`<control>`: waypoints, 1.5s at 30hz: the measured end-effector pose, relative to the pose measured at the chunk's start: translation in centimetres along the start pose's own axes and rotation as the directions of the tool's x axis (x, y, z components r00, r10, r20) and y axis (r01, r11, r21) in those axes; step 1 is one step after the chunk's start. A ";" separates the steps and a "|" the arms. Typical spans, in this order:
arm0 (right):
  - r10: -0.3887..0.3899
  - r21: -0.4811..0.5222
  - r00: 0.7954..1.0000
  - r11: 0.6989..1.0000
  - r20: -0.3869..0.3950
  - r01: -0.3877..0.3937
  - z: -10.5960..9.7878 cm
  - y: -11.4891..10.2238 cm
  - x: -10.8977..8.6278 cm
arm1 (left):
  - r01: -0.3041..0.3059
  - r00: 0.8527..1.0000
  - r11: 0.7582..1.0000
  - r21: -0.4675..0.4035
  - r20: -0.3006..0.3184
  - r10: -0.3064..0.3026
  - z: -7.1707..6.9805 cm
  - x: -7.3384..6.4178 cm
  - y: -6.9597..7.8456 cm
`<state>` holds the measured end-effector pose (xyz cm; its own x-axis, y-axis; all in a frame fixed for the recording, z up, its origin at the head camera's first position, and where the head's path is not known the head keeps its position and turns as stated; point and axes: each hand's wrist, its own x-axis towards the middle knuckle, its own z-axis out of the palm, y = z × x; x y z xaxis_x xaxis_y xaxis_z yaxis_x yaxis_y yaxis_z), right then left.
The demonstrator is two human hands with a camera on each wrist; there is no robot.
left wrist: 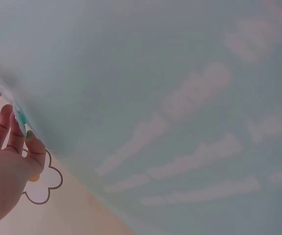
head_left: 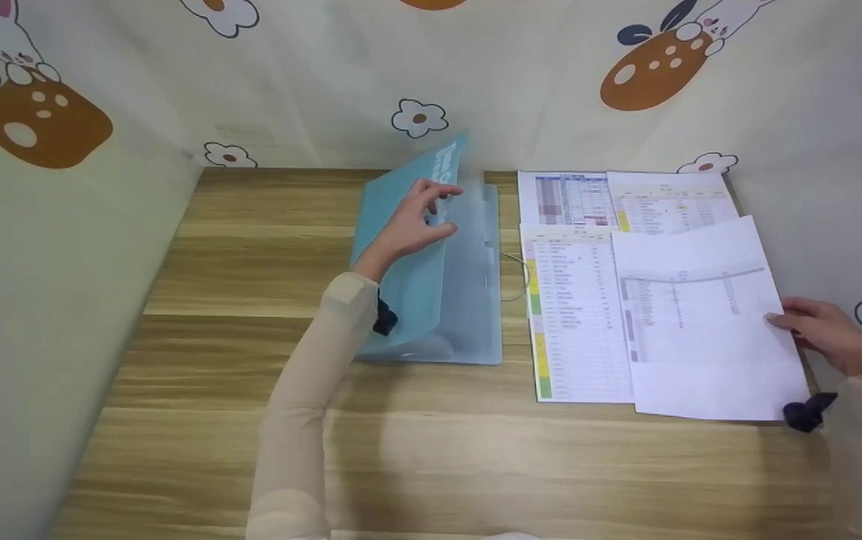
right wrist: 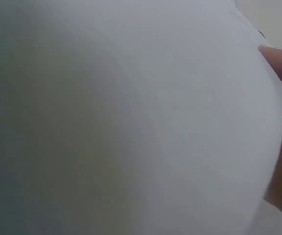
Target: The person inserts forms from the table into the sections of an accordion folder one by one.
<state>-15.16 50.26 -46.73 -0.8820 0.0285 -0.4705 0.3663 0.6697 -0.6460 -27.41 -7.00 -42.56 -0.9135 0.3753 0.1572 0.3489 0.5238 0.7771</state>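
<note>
A blue plastic document folder (head_left: 476,322) lies on the table, its front cover (head_left: 415,292) raised and leaning to the left. My left hand (head_left: 409,221) pinches the cover's free edge between thumb and fingers; in the left wrist view the cover, with pale lettering, fills most of the picture beside the hand (left wrist: 11,156). On the right, my right hand (head_left: 836,334) pinches the right edge of a white printed sheet (head_left: 708,360). That sheet lies over other papers and bows up close to the camera in the right wrist view.
Under and beside the held sheet are several printed pages: a table with coloured cells (head_left: 573,199), one with yellow markings (head_left: 678,206) and one with a coloured left strip (head_left: 581,330). A thin cord loop (head_left: 527,277) sticks out from the folder. Patterned cloth (head_left: 325,90) hangs behind.
</note>
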 end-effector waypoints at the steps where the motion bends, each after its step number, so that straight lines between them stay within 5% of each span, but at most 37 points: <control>1: -0.004 0.000 1.000 1.000 -0.002 0.004 -0.1 0.0 0.1 | 0.001 1.000 1.000 0.000 0.000 -0.001 0.0 0.0 0.0; 8: -0.067 0.096 0.997 0.993 -0.027 0.069 -1.2 0.4 0.6 | 0.001 1.000 1.000 -0.008 0.014 -0.001 -0.1 -0.1 -0.1; 15: -0.137 0.273 0.989 0.951 -0.050 0.145 -0.9 -2.4 -1.1 | -0.012 1.000 1.000 -0.010 0.014 0.012 -0.1 -0.1 -0.1; 20: -0.155 0.492 0.987 0.856 -0.047 0.158 -0.5 -3.9 -1.7 | -0.013 1.000 1.000 -0.017 0.011 0.013 0.0 -0.1 -0.2; 27: -0.166 0.602 0.985 0.782 -0.048 0.161 0.3 -5.5 -1.5 | -0.007 1.000 1.000 -0.023 0.006 0.007 0.0 0.0 -0.2; 31: -0.214 0.690 0.977 0.708 0.004 0.152 0.7 -6.6 -1.3 | -0.011 1.000 1.000 -0.025 0.007 0.011 0.1 0.1 -0.3; 34: -0.207 0.701 0.978 0.699 0.012 0.139 1.1 -7.5 -1.2 | -0.014 1.000 1.000 -0.024 0.007 0.014 0.1 0.1 -0.3; 39: -0.256 0.766 0.966 0.627 0.028 0.144 2.1 -8.6 -0.7 | -0.023 1.000 1.000 -0.016 0.017 0.023 0.0 0.0 -0.3; 45: -0.300 0.766 0.953 0.623 0.048 0.158 3.3 -9.7 -0.2 | -0.026 0.999 0.999 -0.024 0.020 0.026 0.0 0.0 -0.3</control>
<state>-17.57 41.37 -42.36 -0.9358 -0.2099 -0.2831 0.3164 -0.1469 -0.9372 -27.54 -7.17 -42.76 -0.8996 0.4042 0.1654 0.3673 0.4956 0.7870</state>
